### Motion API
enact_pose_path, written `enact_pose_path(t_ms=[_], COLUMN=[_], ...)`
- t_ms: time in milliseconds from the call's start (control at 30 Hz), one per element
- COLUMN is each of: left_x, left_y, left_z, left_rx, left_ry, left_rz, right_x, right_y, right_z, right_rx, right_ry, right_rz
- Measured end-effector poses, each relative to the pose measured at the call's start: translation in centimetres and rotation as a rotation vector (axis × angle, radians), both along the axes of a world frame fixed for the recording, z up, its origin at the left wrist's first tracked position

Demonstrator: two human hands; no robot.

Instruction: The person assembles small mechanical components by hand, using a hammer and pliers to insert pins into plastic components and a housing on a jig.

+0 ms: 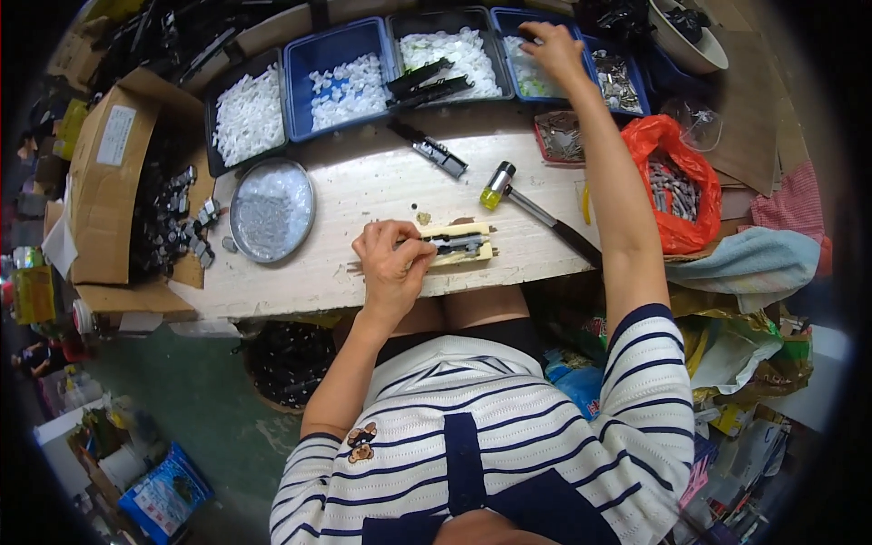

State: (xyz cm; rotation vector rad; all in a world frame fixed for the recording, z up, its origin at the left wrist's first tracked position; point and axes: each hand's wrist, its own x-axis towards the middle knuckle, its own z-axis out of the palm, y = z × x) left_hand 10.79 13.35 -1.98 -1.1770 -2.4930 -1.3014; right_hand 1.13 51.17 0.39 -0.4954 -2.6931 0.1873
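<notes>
The dark strip [459, 243] lies in a pale block [486, 253] near the close edge of the desk [350, 177], in front of the person's middle. The left hand [392, 265] is at its left end, thumb and forefinger brought together in a pinch on it. The right hand [557, 56] is stretched out over the blue bin [502, 32] of small pale pieces [538, 84], its fingers bent and slightly parted; whether they hold a piece I cannot tell. The strip looks light and fairly stiff, probably hard plastic with some metal, smooth enough to slide under a dry fingertip, and any thin edges or tabs might chip or bend if forced. The left end, or both long sides, would be the best hold, with the block steadied by its bare yellowish rim so that pressure goes down into it. The pieces look nearly weightless and slick, best taken one at a time between fingertips. The strip's long axis runs left to right, almost level with the desk edge, its right end tipped a little away from the person and aimed toward the handle side of the mallet [536, 207]; the left end is covered by the fingers.
</notes>
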Motion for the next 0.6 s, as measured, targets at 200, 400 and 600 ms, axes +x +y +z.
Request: enact_pose_path(t_ms=[200, 400, 600], left_x=[0.1, -1.5, -2.1], left_y=[-0.2, 1.3, -1.0], left_z=[1.4, 4.0, 3.3], left_rx=[0.077, 0.193, 0.15], left_ry=[-0.031, 0.132, 0.075], left_rz=[0.063, 0.032, -0.067], right_x=[5.7, 12.5, 14.5], right_y=[-6.5, -18.2, -20.6], right_z=[5.4, 3.1, 1.6], right_rx=[-1.119, -1.552, -1.604], right_ry=[0.41, 0.221, 0.12], right_rz=[0.513, 0.534, 0.5])
